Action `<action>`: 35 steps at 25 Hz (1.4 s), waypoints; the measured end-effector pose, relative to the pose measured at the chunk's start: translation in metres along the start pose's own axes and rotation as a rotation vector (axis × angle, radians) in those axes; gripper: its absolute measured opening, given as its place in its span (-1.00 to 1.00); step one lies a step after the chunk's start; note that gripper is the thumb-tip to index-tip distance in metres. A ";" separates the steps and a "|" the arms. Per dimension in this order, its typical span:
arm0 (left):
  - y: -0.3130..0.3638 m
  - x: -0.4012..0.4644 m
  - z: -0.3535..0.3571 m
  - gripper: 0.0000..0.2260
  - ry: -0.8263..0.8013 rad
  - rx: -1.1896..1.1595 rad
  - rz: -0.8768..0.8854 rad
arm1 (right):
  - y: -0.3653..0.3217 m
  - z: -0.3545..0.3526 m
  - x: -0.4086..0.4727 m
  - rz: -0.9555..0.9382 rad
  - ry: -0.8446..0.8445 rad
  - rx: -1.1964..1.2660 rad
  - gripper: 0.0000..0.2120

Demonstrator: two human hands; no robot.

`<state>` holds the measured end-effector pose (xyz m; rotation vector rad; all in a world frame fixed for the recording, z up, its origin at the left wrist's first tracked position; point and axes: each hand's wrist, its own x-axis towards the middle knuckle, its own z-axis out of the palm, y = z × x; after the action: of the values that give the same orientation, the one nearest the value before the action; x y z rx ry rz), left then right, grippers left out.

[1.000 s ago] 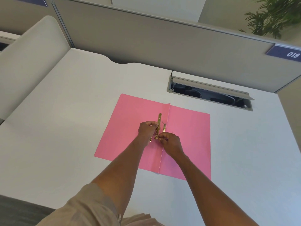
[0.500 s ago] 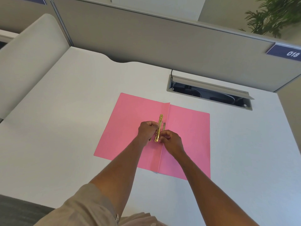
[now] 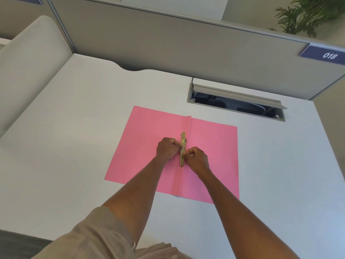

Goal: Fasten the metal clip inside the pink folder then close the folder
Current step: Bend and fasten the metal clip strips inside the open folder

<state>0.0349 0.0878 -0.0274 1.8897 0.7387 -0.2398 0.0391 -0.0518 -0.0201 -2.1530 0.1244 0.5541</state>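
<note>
The pink folder (image 3: 153, 146) at centre frame looks like matt card. Along its fold the metal clip (image 3: 182, 146) is glossy brass-coloured. The desk (image 3: 74, 128) is smooth, matt white; the sleeve (image 3: 97, 236) at lower left is beige cloth.

The folder (image 3: 149, 146) lies open and flat on the desk (image 3: 65, 146), near its middle. The metal clip (image 3: 182, 146) lies along the folder's centre fold, just left of the crease. The left hand (image 3: 168, 148) rests on the folder's left leaf, touching the clip from the left; the right hand (image 3: 197, 158) rests on the right leaf, touching the clip from the right, slightly nearer the person. Behind the folder and to its right, a cable slot (image 3: 237, 103) is set into the desk. A partition (image 3: 168, 43) stands along the desk's far edge, with a plant (image 3: 308, 14) behind it at the right.
</note>
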 end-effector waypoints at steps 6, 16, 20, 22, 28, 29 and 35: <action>0.005 0.000 0.003 -0.96 -0.014 0.156 0.045 | -0.002 0.002 0.004 0.026 0.038 -0.097 -0.95; -0.018 -0.007 0.004 -0.63 -0.029 0.266 0.337 | -0.002 0.004 0.010 0.060 0.049 -0.161 -0.92; -0.021 -0.006 0.003 -0.63 -0.036 0.365 0.393 | -0.009 -0.003 0.017 0.126 -0.067 -0.162 -0.90; -0.018 -0.006 0.002 -0.64 -0.051 0.380 0.379 | -0.015 -0.012 0.023 0.158 -0.118 -0.170 -0.89; -0.011 -0.009 0.004 -0.67 -0.027 0.471 0.344 | -0.038 -0.016 0.038 -0.153 0.047 -0.185 -0.86; -0.011 -0.009 0.004 -0.67 -0.018 0.489 0.344 | -0.041 -0.015 0.042 -0.179 0.029 -0.207 -0.84; -0.013 -0.013 0.004 -0.64 0.021 0.572 0.384 | -0.045 -0.016 0.063 -0.241 0.068 -0.415 -0.81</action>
<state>0.0181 0.0832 -0.0326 2.5343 0.3178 -0.1989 0.1136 -0.0301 -0.0053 -2.5435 -0.2312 0.3903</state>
